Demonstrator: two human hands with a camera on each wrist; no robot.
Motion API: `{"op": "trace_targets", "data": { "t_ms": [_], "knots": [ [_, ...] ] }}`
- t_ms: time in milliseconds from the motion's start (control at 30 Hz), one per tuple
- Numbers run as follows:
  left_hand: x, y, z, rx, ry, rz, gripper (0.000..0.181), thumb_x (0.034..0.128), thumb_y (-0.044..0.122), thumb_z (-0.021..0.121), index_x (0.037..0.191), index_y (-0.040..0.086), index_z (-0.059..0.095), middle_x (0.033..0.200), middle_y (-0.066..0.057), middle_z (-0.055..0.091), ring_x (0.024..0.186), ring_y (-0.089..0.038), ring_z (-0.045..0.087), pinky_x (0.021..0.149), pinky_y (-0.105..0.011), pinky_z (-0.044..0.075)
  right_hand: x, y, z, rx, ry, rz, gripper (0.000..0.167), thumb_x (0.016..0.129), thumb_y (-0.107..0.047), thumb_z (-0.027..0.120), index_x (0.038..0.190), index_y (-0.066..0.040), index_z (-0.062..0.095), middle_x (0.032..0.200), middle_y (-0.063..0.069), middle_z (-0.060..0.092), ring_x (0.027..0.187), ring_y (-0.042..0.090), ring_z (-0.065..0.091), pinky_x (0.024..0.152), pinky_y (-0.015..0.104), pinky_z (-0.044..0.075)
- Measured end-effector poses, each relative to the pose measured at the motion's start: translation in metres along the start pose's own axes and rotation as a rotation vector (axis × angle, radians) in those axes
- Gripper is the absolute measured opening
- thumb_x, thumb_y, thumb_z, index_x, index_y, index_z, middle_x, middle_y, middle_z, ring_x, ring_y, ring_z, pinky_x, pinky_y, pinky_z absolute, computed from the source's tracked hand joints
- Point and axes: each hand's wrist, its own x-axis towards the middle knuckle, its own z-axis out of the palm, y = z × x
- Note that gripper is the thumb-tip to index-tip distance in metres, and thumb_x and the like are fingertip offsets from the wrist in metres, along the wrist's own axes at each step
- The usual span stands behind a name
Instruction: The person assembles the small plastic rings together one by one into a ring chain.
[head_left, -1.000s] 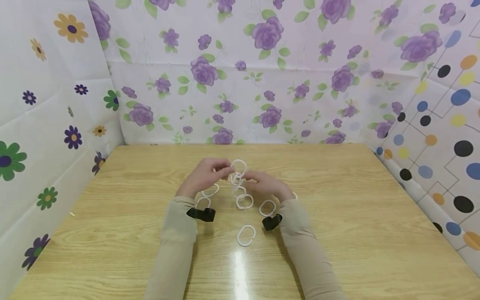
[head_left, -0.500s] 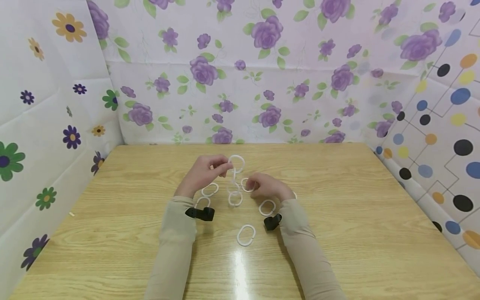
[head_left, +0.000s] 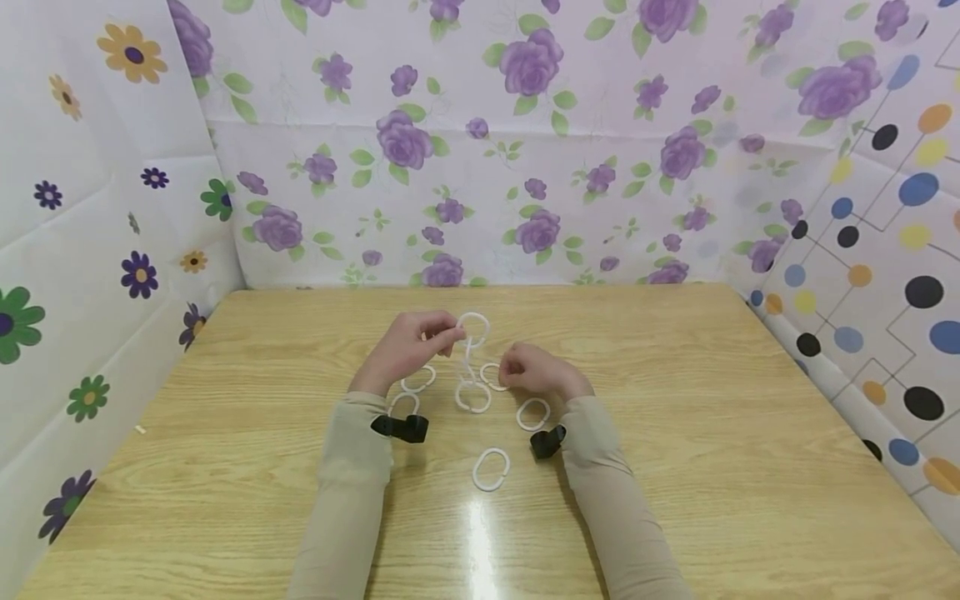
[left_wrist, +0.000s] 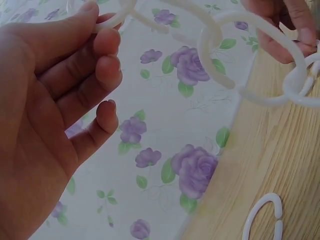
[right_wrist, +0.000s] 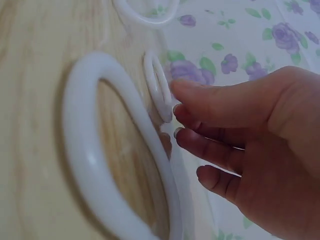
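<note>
My left hand (head_left: 408, 350) pinches the top white plastic link (head_left: 488, 329) between thumb and fingertips. From it hangs a short chain of similar links, its lowest link (head_left: 457, 397) hanging close over the table. In the left wrist view, another chain link (left_wrist: 204, 50) shows large, threaded through its neighbours. To the right, my right hand (head_left: 540, 369) pinches one white link (head_left: 482, 377) by its edge, beside the chain's lower end. Whether that link is joined to the chain I cannot tell. The right wrist view shows this link (right_wrist: 157, 87) at the thumb tip.
Loose white links lie around on the wooden table (head_left: 712, 467): one in front (head_left: 475, 472), one below the right hand (head_left: 518, 415), others by the left wrist. Black wrist cameras sit on both sleeves. A flowered sheet (head_left: 337, 167) hangs behind.
My right hand has drawn away from the chain to the right, with a link now in its fingertips. The left hand raised the chain slightly, then stayed nearly still.
</note>
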Motion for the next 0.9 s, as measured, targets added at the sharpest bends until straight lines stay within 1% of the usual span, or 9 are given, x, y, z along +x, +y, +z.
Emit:
{"op": "trace_targets", "data": {
  "t_ms": [67,167,267,400,500,567,700,800,900],
  "knots": [
    [0.0,0.0,0.0,0.004,-0.003,-0.006,0.018,0.097,0.027,0.06,0.086,0.015,0.067,0.069,-0.001,0.059,0.068,-0.027,0.056,0.064,-0.03,0.043,0.001,0.002,0.0,0.001,0.012,-0.007,0.007,0.09,-0.005,0.063,0.087,0.001,0.065,0.089,0.01,0.057,0.083,0.017,0.052,0.08,0.029,0.043],
    [0.0,0.0,0.0,0.002,-0.004,-0.009,0.018,0.0971,0.027,0.059,0.086,0.015,0.067,0.069,-0.002,0.059,0.068,-0.027,0.055,0.064,-0.03,0.044,0.001,0.005,0.001,0.032,-0.001,0.053,0.008,0.087,-0.008,0.069,0.092,-0.002,0.065,0.098,0.01,0.056,0.092,0.019,0.05,0.086,0.032,0.042],
    [0.0,0.0,0.0,0.006,-0.004,-0.006,0.019,0.0972,0.029,0.059,0.086,0.016,0.067,0.069,-0.001,0.059,0.067,-0.027,0.055,0.064,-0.03,0.043,0.0,0.007,0.001,0.044,-0.025,0.08,0.013,0.082,-0.008,0.074,0.089,-0.003,0.064,0.102,0.011,0.053,0.095,0.021,0.047,0.085,0.031,0.039],
    [0.0,0.001,0.0,0.014,-0.001,-0.001,0.019,0.0972,0.029,0.059,0.085,0.016,0.067,0.069,-0.001,0.058,0.066,-0.02,0.053,0.063,-0.03,0.043,-0.001,0.008,0.001,0.012,-0.039,0.049,0.01,0.08,-0.006,0.073,0.082,-0.003,0.064,0.102,0.012,0.052,0.091,0.02,0.045,0.08,0.027,0.036],
    [-0.001,0.002,0.0,0.016,-0.002,-0.004,0.019,0.0973,0.029,0.059,0.085,0.016,0.067,0.069,-0.001,0.058,0.065,-0.018,0.052,0.062,-0.029,0.042,-0.001,0.008,0.001,-0.028,-0.032,0.029,0.006,0.085,-0.007,0.07,0.084,-0.004,0.064,0.103,0.012,0.053,0.092,0.02,0.045,0.081,0.028,0.036],
    [-0.001,0.002,0.0,0.016,-0.002,-0.007,0.019,0.0973,0.029,0.059,0.085,0.016,0.067,0.069,-0.001,0.059,0.065,-0.018,0.052,0.062,-0.029,0.042,-0.001,0.008,0.0,-0.045,-0.007,0.03,0.006,0.09,-0.01,0.066,0.088,-0.005,0.063,0.104,0.012,0.054,0.096,0.022,0.047,0.084,0.032,0.039],
    [-0.001,0.002,0.0,0.02,-0.001,-0.011,0.019,0.0972,0.028,0.059,0.086,0.015,0.067,0.069,-0.001,0.059,0.064,-0.018,0.052,0.063,-0.029,0.043,-0.001,0.008,-0.004,0.008,0.083,0.078,0.008,0.098,-0.014,0.056,0.096,-0.006,0.058,0.104,0.012,0.059,0.102,0.025,0.055,0.091,0.038,0.045],
    [-0.001,0.001,0.0,0.024,-0.004,-0.007,0.02,0.0975,0.028,0.059,0.087,0.014,0.068,0.069,-0.001,0.059,0.064,-0.015,0.052,0.063,-0.029,0.043,-0.002,0.008,-0.007,0.082,0.146,0.108,0.009,0.101,-0.015,0.05,0.099,-0.007,0.054,0.1,0.009,0.063,0.094,0.022,0.059,0.084,0.034,0.048],
    [-0.001,0.0,0.0,0.024,-0.008,-0.008,0.02,0.0976,0.027,0.059,0.087,0.013,0.068,0.069,-0.002,0.059,0.063,-0.015,0.052,0.063,-0.029,0.043,-0.003,0.009,-0.009,0.136,0.192,0.092,0.011,0.103,-0.015,0.046,0.099,-0.007,0.053,0.091,0.007,0.063,0.082,0.019,0.059,0.072,0.028,0.046]
  ]
}}
